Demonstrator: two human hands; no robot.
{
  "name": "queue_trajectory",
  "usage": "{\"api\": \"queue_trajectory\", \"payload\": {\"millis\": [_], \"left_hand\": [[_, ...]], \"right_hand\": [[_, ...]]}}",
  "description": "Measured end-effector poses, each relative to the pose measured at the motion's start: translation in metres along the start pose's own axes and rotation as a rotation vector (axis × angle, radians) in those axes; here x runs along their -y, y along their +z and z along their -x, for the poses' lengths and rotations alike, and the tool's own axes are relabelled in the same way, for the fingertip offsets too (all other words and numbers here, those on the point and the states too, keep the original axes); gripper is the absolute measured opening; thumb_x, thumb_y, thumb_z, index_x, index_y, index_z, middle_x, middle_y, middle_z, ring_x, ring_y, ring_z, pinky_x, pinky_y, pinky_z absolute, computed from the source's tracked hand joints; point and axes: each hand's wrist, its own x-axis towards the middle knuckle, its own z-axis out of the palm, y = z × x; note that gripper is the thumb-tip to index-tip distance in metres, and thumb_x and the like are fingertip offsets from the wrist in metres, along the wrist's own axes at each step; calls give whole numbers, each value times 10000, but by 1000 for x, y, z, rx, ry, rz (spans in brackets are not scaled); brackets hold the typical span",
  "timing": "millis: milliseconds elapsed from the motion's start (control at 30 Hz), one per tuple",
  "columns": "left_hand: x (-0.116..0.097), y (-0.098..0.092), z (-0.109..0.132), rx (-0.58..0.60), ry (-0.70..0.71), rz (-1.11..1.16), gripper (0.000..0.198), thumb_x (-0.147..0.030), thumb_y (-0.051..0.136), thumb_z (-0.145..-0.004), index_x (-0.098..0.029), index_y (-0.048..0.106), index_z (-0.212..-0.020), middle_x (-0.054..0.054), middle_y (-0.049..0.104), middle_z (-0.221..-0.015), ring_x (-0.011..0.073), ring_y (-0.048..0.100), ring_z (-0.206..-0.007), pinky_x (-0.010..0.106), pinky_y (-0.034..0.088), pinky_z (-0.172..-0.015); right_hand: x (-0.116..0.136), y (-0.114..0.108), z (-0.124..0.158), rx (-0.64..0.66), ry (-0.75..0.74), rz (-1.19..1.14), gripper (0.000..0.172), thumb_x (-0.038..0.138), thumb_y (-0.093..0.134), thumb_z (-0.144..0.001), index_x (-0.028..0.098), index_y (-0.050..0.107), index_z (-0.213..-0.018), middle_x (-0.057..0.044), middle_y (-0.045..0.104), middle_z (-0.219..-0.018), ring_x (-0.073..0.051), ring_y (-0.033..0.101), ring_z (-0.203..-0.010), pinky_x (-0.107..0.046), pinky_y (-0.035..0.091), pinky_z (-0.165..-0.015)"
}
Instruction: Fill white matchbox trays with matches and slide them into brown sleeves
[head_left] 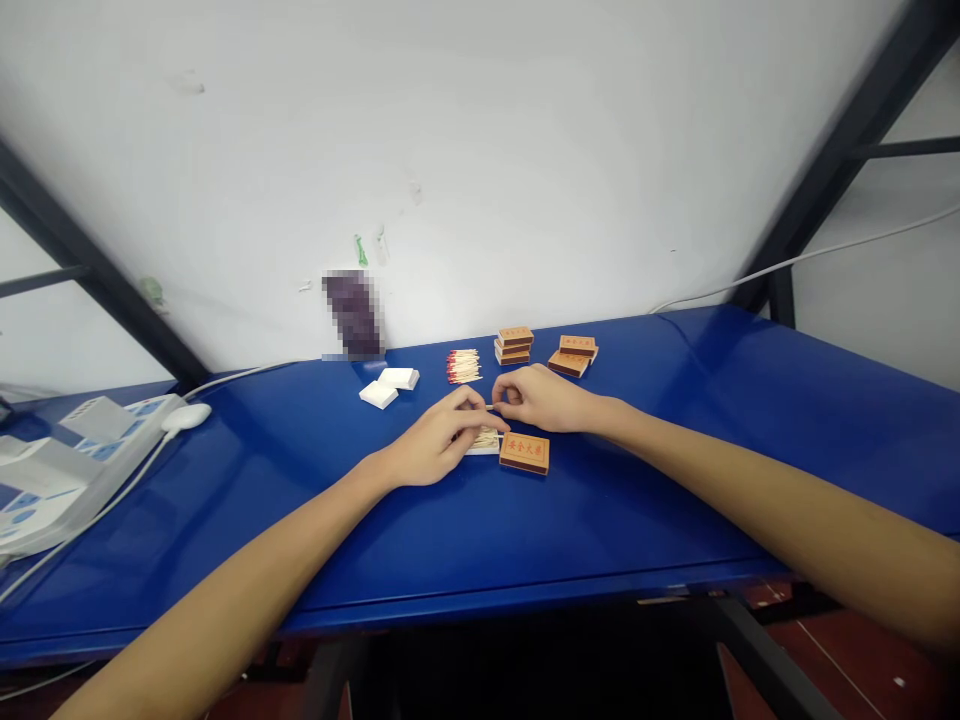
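Note:
In the middle of the table, my left hand [442,437] is bent over a white matchbox tray [484,451] with matchsticks in it, fingers curled around its far side. One of its fingers reaches to the orange matchbox sleeve [525,450], which lies against the tray's right end. Just beyond, my right hand [536,398] is closed in a pinch on a thin matchstick [490,407] that spans the small gap between the hands. My left fingers partly hide the tray and its matchsticks.
Red-tipped matches [463,366] lie in a pile behind my hands. Stacked matchboxes [514,346] and more matchboxes [574,356] stand to the right of it. White trays [388,387] lie to the left. A power strip [112,450] with a cable sits at far left.

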Motion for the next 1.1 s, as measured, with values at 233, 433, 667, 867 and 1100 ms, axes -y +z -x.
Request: {"api": "queue_trajectory", "payload": {"millis": [233,433,667,867,1100], "left_hand": [[-1,0,3,-7,26,2,399,-105,386,-931,-240,716,-1108,71,540,-1110,189,558,-1027,349,476,-935],[1,2,4,-76,24,-3,304,-138,425,-926,-198,701,-1037,67,558,-1076,174,576,-959,331,489,-897],[5,2,3,-72,-27,-26,317,-281,427,-978,-201,627,-1211,88,561,-1158,220,562,-1072,395,463,-977],[2,-1,4,35,-54,-117,365,-280,459,-955,-224,584,-1293,88,569,-1190,246,523,-1138,426,426,-1014],[2,-2,4,31,-98,-81,364,-295,431,-966,-229,576,-1294,79,591,-1125,237,525,-1069,404,445,-954]], "right_hand": [[-8,2,-1,-62,-32,70,127,183,577,-849,157,701,-850,-18,660,-672,-136,552,-584,-261,376,-581],[-16,-3,-2,-40,-43,73,164,182,571,-870,166,734,-879,-50,713,-798,-166,608,-701,-274,416,-649],[-21,0,-2,-18,-107,93,122,208,537,-891,169,650,-864,-39,651,-760,-162,563,-675,-277,387,-629],[-25,0,2,31,-113,233,90,201,490,-911,186,572,-876,-69,644,-849,-181,552,-704,-294,356,-626],[-24,1,3,44,-93,293,74,231,473,-933,199,530,-897,-75,643,-896,-200,571,-738,-298,341,-618]]}}
